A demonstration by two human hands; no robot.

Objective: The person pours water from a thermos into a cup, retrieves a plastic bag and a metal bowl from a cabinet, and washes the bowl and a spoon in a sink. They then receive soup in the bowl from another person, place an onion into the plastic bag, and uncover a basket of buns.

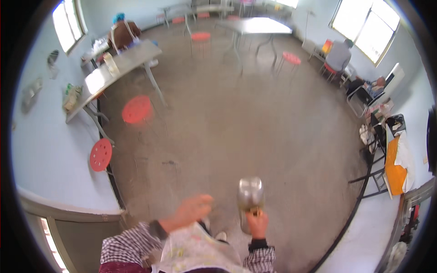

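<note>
While a co-worker is bending near the long table at left, a person in a pale patterned apron is holding a shiny metal vessel above the brown floor, the right hand closed firmly on its near side. The left hand — blurred, apparently grasping nothing — is hovering apart from it, fingers loosely extended. From where we are standing, the lifting is looking done; the vessel is resting on no surface yet, so setting it down is seemingly remaining. What it is containing, we cannot tell.
</note>
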